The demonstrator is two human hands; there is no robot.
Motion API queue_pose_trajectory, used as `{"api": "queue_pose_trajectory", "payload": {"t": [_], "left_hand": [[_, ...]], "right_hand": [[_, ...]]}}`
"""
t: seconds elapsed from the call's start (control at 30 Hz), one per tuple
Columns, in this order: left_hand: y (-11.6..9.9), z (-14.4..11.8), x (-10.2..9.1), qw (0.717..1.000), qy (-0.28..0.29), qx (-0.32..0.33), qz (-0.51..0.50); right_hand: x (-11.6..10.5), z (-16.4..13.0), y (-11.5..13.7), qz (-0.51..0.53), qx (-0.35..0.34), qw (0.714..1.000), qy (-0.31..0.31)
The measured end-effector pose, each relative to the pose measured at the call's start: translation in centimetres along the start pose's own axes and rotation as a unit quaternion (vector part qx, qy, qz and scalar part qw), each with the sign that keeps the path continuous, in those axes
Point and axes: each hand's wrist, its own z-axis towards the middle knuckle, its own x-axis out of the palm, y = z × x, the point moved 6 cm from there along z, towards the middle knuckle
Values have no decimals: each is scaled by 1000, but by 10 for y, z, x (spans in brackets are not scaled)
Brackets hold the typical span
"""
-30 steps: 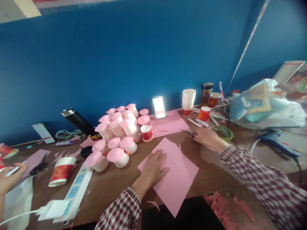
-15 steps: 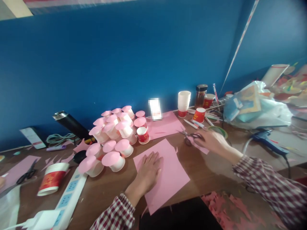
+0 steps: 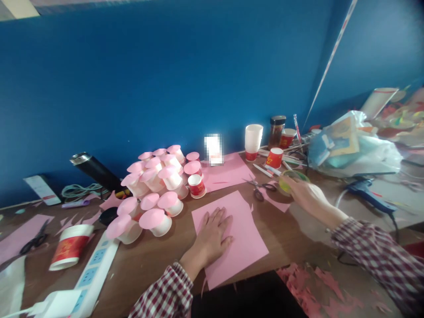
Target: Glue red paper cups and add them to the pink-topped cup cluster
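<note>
My left hand [image 3: 212, 234] lies flat, fingers spread, on a pink paper sheet [image 3: 243, 221] at the table's near edge. My right hand [image 3: 306, 196] is further right, its fingers closed around a yellow-green tape roll [image 3: 287, 179] that sits tilted in the grip. Small scissors [image 3: 260, 189] lie on the table just left of that hand, on a pink scrap. Both sleeves are red-and-white check.
A pile of white cups with pink paper lids [image 3: 155, 185] stands left of the sheet. Nearby are a red paper cup [image 3: 69, 247], a power strip [image 3: 92, 274], a black flask [image 3: 96, 170], stacked white cups [image 3: 253, 139], a blue glue gun [image 3: 367, 192] and a plastic bag [image 3: 351, 150].
My right hand left the scissors, moved right to the tape roll and closed on it. My left hand stayed flat on the pink sheet.
</note>
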Motion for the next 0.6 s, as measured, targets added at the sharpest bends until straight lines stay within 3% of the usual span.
{"api": "queue_pose_trajectory", "payload": {"t": [0.1,0.17,0.4,0.5,0.6], "left_hand": [[-2,-4,-2,1000,-21,-5,8],[-3,-6,-3,999,-41,-4,6],[-3,-9,-5,995,-91,5,-37],[-1,-8,-5,993,-95,-3,-63],[1,-9,-5,992,-102,-8,-77]], "right_hand": [[-17,-2,25,-5,-24,999,-43],[-22,-4,53,18,-91,994,-55],[-4,-21,159,110,-340,933,-47],[6,-24,181,102,-367,924,-42],[14,-24,184,87,-362,927,-43]]}}
